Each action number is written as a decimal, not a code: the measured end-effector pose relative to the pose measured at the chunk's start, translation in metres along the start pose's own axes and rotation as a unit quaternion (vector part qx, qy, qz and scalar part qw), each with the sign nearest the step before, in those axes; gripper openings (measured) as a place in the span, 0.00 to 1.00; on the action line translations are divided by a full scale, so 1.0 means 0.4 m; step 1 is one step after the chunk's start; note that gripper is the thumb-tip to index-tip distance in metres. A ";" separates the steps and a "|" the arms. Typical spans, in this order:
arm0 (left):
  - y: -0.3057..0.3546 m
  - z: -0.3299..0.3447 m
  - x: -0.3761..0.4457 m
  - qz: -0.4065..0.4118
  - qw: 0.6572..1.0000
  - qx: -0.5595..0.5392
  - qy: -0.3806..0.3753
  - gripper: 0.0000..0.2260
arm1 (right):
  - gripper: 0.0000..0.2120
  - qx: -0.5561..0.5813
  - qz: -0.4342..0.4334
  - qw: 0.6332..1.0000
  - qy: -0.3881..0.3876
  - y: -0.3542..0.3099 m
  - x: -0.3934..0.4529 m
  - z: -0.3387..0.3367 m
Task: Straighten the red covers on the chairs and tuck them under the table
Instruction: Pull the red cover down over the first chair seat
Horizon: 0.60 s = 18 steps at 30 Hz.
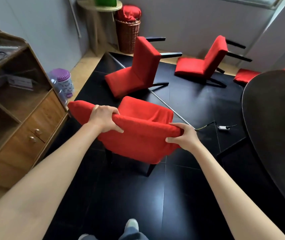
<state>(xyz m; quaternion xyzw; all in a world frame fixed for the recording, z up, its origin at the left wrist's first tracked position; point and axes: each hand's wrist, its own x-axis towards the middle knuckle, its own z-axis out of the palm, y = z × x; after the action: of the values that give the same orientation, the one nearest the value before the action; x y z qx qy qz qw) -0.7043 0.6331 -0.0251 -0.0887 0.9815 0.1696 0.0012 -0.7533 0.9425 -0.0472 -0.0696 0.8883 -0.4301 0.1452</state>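
Red cover [138, 141] was seen pulled over the near chair [148, 168], which stood upright on the black floor [129, 196], just left of the dark round table [268, 118]. The top edge of the chair back was gripped by the left hand [104, 120], with fingers curled over the cloth. The right corner of the cover was pinched by the right hand [184, 137]. The cloth looked loose and wrinkled on the seat. Two more red chairs [134, 70] [205, 61] were tipped over farther off, and perhaps a third was half hidden behind the table. A wicker basket [127, 35] was stood in the corner.
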 end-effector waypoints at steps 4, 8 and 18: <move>-0.004 0.000 0.002 0.001 1.000 0.005 -0.005 0.28 | 0.33 -0.030 0.001 1.000 0.006 -0.012 -0.005 0.002; -0.006 0.003 0.002 0.008 1.000 0.008 -0.006 0.28 | 0.31 -0.037 0.018 0.999 0.015 -0.017 -0.011 0.006; -0.022 0.012 -0.003 0.027 0.999 0.023 -0.007 0.28 | 0.26 -0.048 0.046 0.996 0.052 -0.032 -0.038 0.023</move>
<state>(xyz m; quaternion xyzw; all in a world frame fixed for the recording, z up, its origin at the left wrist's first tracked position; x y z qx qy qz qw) -0.7018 0.6267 -0.0324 -0.0610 0.9872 0.1473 0.0052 -0.7360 0.9315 -0.0395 -0.0131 0.9165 -0.3830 0.1150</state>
